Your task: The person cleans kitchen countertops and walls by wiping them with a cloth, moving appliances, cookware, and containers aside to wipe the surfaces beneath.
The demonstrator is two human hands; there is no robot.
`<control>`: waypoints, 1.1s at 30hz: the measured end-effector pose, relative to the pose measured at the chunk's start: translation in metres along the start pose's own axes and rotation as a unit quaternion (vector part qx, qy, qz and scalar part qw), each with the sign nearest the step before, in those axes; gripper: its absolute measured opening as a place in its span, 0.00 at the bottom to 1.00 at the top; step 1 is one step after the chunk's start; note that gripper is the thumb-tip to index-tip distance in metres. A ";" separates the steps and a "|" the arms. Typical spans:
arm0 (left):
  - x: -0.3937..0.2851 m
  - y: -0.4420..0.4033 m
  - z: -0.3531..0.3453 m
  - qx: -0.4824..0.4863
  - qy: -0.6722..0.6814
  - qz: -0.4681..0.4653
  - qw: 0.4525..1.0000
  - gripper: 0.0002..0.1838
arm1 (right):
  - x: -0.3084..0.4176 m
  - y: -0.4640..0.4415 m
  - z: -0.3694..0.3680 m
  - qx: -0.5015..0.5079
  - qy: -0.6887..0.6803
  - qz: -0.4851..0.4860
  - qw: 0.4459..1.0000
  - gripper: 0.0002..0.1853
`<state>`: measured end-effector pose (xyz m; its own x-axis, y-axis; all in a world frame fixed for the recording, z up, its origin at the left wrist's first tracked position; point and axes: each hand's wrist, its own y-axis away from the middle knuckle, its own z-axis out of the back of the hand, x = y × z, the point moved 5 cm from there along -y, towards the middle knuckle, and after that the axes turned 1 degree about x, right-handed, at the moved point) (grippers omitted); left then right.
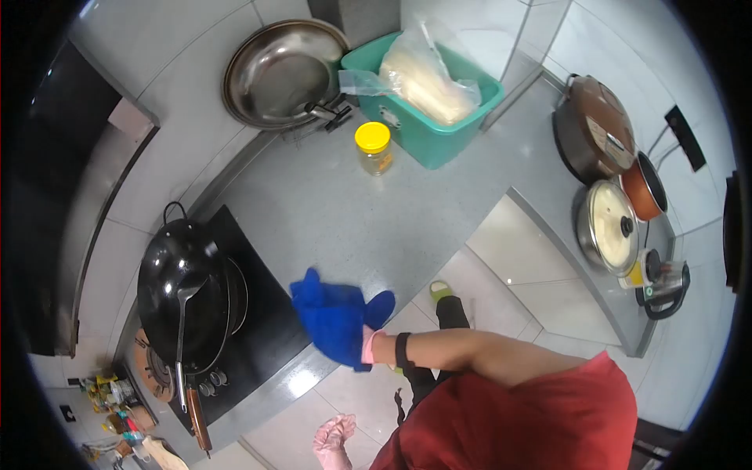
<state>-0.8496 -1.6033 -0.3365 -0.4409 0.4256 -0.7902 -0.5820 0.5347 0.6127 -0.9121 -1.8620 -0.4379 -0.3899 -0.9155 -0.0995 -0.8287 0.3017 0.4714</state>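
My right hand (pixel 371 345), in a pink glove with a dark band farther up the forearm, is mostly covered by a blue cloth (pixel 333 317). It presses this cloth onto the grey countertop (pixel 313 211) at its front edge, beside the black stovetop. The fingers are hidden by the fabric. My left hand (pixel 334 435), also pink-gloved, hangs over the floor in front of the counter, its fingers loosely bent and holding nothing visible. A black wok (pixel 168 274) sits on the stove (pixel 266 305), with a metal spatula (pixel 183 329) lying in it.
Toward the back are a steel pan (pixel 274 78), a yellow-lidded glass jar (pixel 374 147) and a green bin (pixel 439 145) with a plastic bag. Along the right counter stand a brown cooker (pixel 587 125), an orange pot (pixel 646 188), a lidded pan (pixel 599 243) and a kettle (pixel 666 288).
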 end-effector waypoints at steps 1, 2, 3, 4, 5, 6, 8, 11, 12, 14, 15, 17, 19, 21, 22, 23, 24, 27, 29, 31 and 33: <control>0.008 0.003 0.007 0.010 -0.004 -0.003 1.000 0.14 | -0.017 -0.003 -0.002 0.014 -0.048 -0.037 0.998 0.18; 0.017 0.002 0.014 -0.014 0.015 -0.011 1.000 0.11 | -0.027 -0.004 -0.003 0.026 -0.085 -0.060 0.994 0.17; 0.020 0.002 0.017 -0.038 0.036 -0.019 0.998 0.09 | -0.029 -0.002 -0.004 0.035 -0.105 -0.067 0.992 0.16; 0.020 0.000 0.017 -0.025 0.034 -0.023 0.999 0.09 | -0.022 0.000 -0.004 0.045 -0.116 -0.061 0.990 0.15; 0.021 -0.005 0.013 -0.001 0.023 -0.003 1.000 0.11 | -0.007 0.004 -0.004 0.058 -0.133 -0.043 0.989 0.15; 0.019 -0.012 0.007 0.024 0.011 0.017 1.000 0.12 | 0.021 0.013 -0.004 0.070 -0.136 -0.004 0.988 0.14; 0.010 -0.019 -0.017 0.051 0.033 -0.023 0.998 0.11 | 0.085 0.033 0.002 0.068 -0.082 0.109 0.988 0.13; -0.005 -0.029 -0.048 0.092 0.030 -0.049 0.994 0.12 | 0.211 0.091 0.010 0.031 0.130 0.383 0.914 0.08; -0.009 -0.035 -0.060 0.115 0.006 -0.041 0.992 0.14 | 0.258 0.115 0.022 0.008 0.225 0.448 0.865 0.07; -0.016 -0.045 -0.081 0.132 -0.020 -0.018 0.991 0.14 | 0.336 0.174 0.039 -0.149 0.471 0.563 0.662 0.08; -0.015 -0.051 -0.090 0.136 -0.038 0.009 0.990 0.14 | 0.356 0.207 0.041 -0.314 0.624 0.560 0.446 0.09; -0.012 -0.065 -0.108 0.162 -0.045 0.015 0.986 0.15 | 0.373 0.256 0.048 -0.476 0.710 0.472 0.215 0.13; -0.015 -0.072 -0.131 0.193 -0.093 0.039 0.976 0.16 | 0.382 0.290 0.064 -0.542 0.725 0.405 0.134 0.17; -0.021 -0.081 -0.154 0.209 -0.111 0.047 0.970 0.14 | 0.379 0.317 0.083 -0.577 0.727 0.359 0.102 0.21; -0.027 -0.084 -0.167 0.237 -0.109 0.046 0.964 0.13 | 0.379 0.328 0.095 -0.586 0.726 0.345 0.101 0.23; -0.032 -0.086 -0.176 0.264 -0.107 0.045 0.958 0.12 | 0.375 0.340 0.104 -0.595 0.721 0.339 0.104 0.25; -0.033 -0.090 -0.181 0.275 -0.111 0.042 0.954 0.12 | 0.372 0.349 0.133 -0.598 0.727 0.318 0.115 0.25; -0.038 -0.096 -0.195 0.306 -0.022 0.035 0.951 0.09 | 0.345 0.382 0.143 -0.603 0.703 0.335 0.172 0.25; -0.052 -0.086 -0.197 0.289 -0.136 -0.033 0.947 0.08 | 0.309 0.400 0.147 -0.595 0.666 0.367 0.258 0.24; -0.045 -0.102 -0.191 0.373 -0.159 0.020 0.914 0.10 | 0.257 0.422 0.161 -0.590 0.606 0.395 0.358 0.24; 0.007 -0.193 -0.182 0.617 -0.093 0.257 0.738 0.11 | 0.191 0.447 0.179 -0.592 0.517 0.421 0.453 0.24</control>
<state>-0.8650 -1.8364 -0.4625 -0.2191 0.8349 -0.5049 0.7448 0.4774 0.4662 -1.4292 -1.8543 -0.4029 0.5362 -0.4286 0.7272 0.4727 0.8662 0.1621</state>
